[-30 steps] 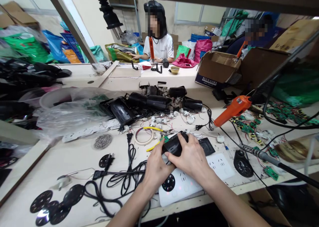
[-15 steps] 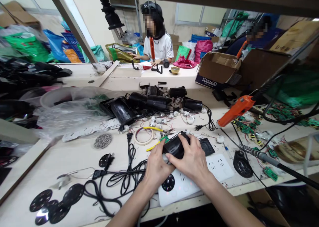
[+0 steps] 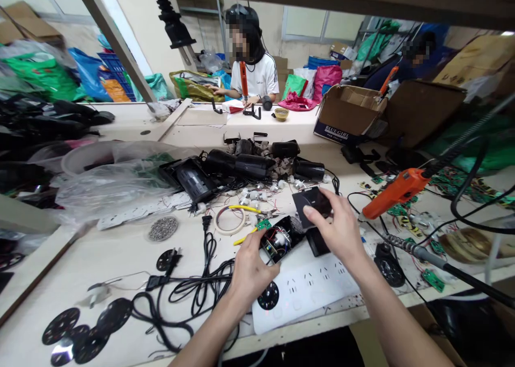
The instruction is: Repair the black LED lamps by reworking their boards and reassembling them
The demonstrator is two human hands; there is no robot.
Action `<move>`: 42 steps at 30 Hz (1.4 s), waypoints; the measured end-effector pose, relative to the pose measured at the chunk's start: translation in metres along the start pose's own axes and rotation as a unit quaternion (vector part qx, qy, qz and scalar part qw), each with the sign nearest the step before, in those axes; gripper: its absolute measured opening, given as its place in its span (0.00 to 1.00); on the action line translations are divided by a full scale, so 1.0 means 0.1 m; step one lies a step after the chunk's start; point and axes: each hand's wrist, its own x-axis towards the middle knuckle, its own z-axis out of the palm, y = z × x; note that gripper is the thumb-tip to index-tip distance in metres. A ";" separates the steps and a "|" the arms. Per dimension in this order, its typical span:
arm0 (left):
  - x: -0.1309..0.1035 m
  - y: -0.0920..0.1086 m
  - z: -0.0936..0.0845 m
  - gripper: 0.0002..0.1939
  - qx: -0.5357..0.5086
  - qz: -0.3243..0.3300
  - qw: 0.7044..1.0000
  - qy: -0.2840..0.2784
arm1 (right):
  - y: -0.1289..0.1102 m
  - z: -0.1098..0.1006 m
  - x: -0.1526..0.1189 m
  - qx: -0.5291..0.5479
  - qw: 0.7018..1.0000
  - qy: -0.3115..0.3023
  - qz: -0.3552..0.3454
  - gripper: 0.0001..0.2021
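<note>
My left hand is closed on a black plastic housing, its fingers along the near left side. Inside the housing a motor and red and other thin wires show. A flat black cover is pinched between the thumb and fingers of my right hand, raised just right of the housing. Below that hand lies another black plastic piece, partly hidden. A small green circuit board sits by my left fingertips.
A white power strip with a black disc on it lies in front. To the right hangs an orange electric screwdriver, near a soldering iron. Black cables coil at left. Across the table sits a person.
My right hand has moved right and up, lifting the flat cover off the housing, whose motor and wires now show. My left hand stays on the housing. The orange screwdriver has swung slightly right.
</note>
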 end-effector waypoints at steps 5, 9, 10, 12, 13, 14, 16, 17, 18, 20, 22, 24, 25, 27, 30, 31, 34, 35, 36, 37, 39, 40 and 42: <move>0.01 0.01 -0.03 0.34 0.009 -0.002 1.000 -0.007 | 0.20 0.12 0.43 -0.162 0.986 -0.026 0.017 0.38; 0.02 0.02 -0.04 0.33 0.007 0.002 1.000 -0.013 | 0.38 0.28 0.54 -0.187 0.980 -0.065 0.021 0.38; 0.02 0.01 -0.04 0.33 0.006 0.000 1.000 -0.015 | 0.41 0.30 0.55 -0.185 0.980 -0.068 0.022 0.38; 0.02 0.01 -0.03 0.34 0.005 -0.008 1.000 -0.021 | 0.47 0.32 0.55 -0.181 0.981 -0.072 0.018 0.38; 0.03 0.01 -0.03 0.34 0.006 -0.012 1.000 -0.024 | 0.49 0.32 0.55 -0.180 0.981 -0.075 0.015 0.38; 0.03 0.01 -0.03 0.34 0.008 -0.016 0.999 -0.027 | 0.50 0.31 0.55 -0.179 0.981 -0.079 0.012 0.37; 0.03 0.03 -0.05 0.34 0.019 -0.026 0.999 -0.031 | 0.51 0.27 0.53 -0.177 0.982 -0.073 -0.002 0.35; 0.04 0.06 -0.06 0.34 0.026 -0.032 0.999 -0.034 | 0.51 0.24 0.50 -0.168 0.984 -0.057 -0.020 0.33; 0.05 0.08 -0.08 0.34 0.036 -0.041 0.998 -0.038 | 0.49 0.21 0.46 -0.153 0.987 -0.036 -0.045 0.29; 0.07 0.16 -0.14 0.34 0.058 -0.055 0.996 -0.049 | 0.44 0.16 0.33 -0.114 0.988 0.002 -0.101 0.19; 0.10 0.26 -0.20 0.33 0.077 -0.063 0.993 -0.060 | 0.36 0.11 0.15 -0.071 0.988 -0.005 -0.140 0.11; 0.12 0.34 -0.25 0.34 0.089 -0.062 0.992 -0.065 | 0.29 0.09 -0.06 -0.026 0.987 -0.051 -0.150 0.10; 0.13 0.37 -0.27 0.35 0.092 -0.060 0.992 -0.064 | 0.26 0.10 -0.17 0.001 0.986 -0.071 -0.149 0.10; 0.14 0.42 -0.28 0.37 0.097 -0.053 0.992 -0.055 | 0.22 0.13 -0.33 0.049 0.984 -0.099 -0.140 0.09; 0.12 0.44 -0.26 0.38 0.107 -0.039 0.993 -0.043 | 0.21 0.23 -0.47 0.083 0.982 -0.114 -0.124 0.09; 0.12 0.44 -0.26 0.38 0.111 -0.034 0.992 -0.042 | 0.20 0.26 -0.49 0.088 0.982 -0.116 -0.120 0.10; 0.11 0.46 -0.25 0.39 0.114 -0.030 0.992 -0.046 | 0.19 0.33 -0.50 0.084 0.982 -0.116 -0.120 0.11; 0.11 0.46 -0.25 0.39 0.112 -0.033 0.992 -0.048 | 0.19 0.35 -0.50 0.081 0.982 -0.115 -0.123 0.11; 0.11 0.47 -0.26 0.39 0.109 -0.039 0.992 -0.049 | 0.18 0.36 -0.49 0.079 0.983 -0.113 -0.124 0.11; 0.11 0.48 -0.26 0.38 0.106 -0.045 0.992 -0.049 | 0.18 0.36 -0.49 0.079 0.983 -0.112 -0.125 0.11; 0.12 0.49 -0.27 0.38 0.101 -0.056 0.992 -0.047 | 0.17 0.37 -0.49 0.081 0.983 -0.110 -0.124 0.11; 0.13 0.49 -0.27 0.38 0.098 -0.059 0.992 -0.046 | 0.16 0.38 -0.49 0.084 0.983 -0.109 -0.123 0.12; 0.13 0.49 -0.27 0.38 0.091 -0.062 0.993 -0.043 | 0.15 0.38 -0.49 0.088 0.982 -0.112 -0.120 0.12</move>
